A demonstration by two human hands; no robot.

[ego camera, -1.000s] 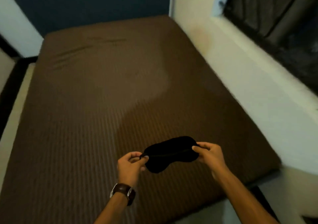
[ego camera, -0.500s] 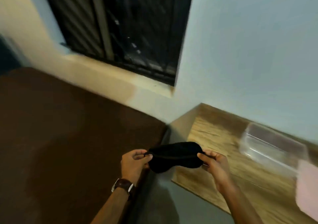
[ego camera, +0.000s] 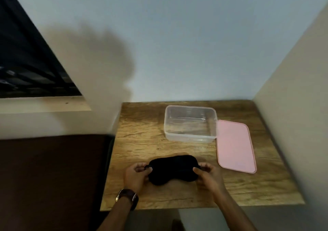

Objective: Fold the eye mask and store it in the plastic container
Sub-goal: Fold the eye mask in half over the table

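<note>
Eye mask betw. both hands, clear of container & table edges.

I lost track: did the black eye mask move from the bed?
Yes. The eye mask, earlier over the bed, is now over the wooden table, in front of the plastic container.

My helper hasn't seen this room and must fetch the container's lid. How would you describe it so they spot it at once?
Go to the wooden table in the corner by the wall. On its right side, beside the clear plastic container, lies the lid, flat. It is the only pink thing there, a rounded rectangle, unlike the black eye mask.
</note>
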